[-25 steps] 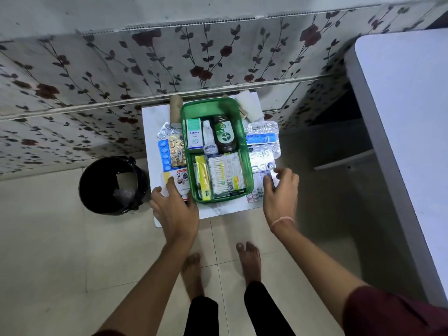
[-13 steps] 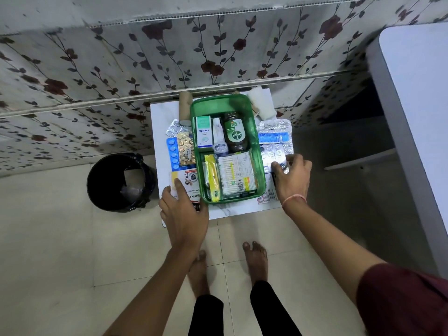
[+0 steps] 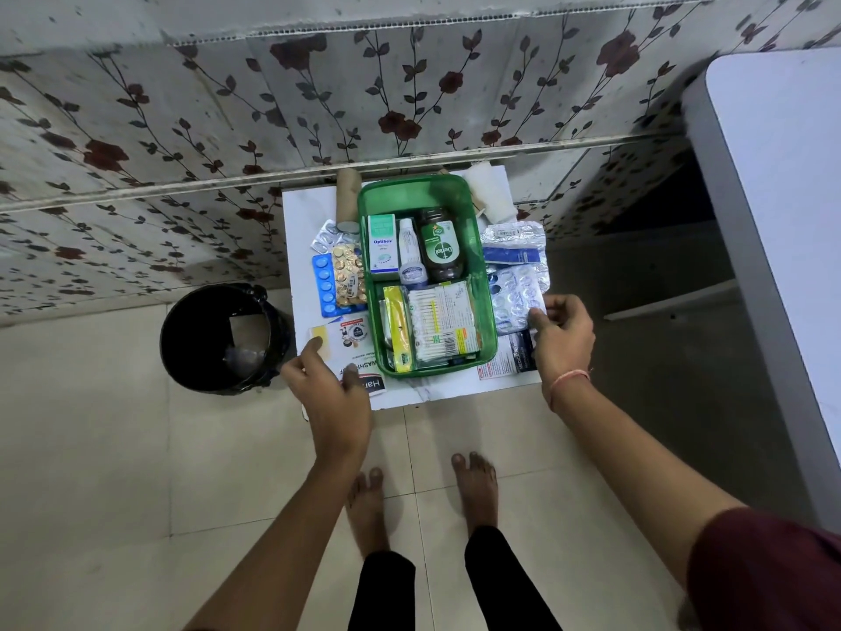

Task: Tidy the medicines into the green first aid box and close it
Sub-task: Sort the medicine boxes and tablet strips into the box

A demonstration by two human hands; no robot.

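The green first aid box (image 3: 414, 193) stands open on a small white table (image 3: 304, 211). Inside are a Dettol bottle (image 3: 439, 252), an Optibox carton (image 3: 381, 243), a cotton swab pack (image 3: 439, 321) and a yellow tube (image 3: 397, 330). Left of the box lie a blue blister strip (image 3: 325, 286), a gold one (image 3: 348, 277) and a white handwash packet (image 3: 357, 343). My left hand (image 3: 332, 398) grips that packet at its near end. On the right lie silver blister strips (image 3: 516, 284); my right hand (image 3: 564, 339) pinches their near corner. No lid is in view.
A black bin (image 3: 223, 339) stands on the floor left of the table. A cardboard roll (image 3: 348, 198) and white gauze (image 3: 489, 189) lie behind the box. A large white table (image 3: 782, 175) is at the right. My bare feet are just before the small table.
My right hand has moved forward along the box's right side and closed on the silver strips. My left hand has spread its thumb and finger across the white packet.
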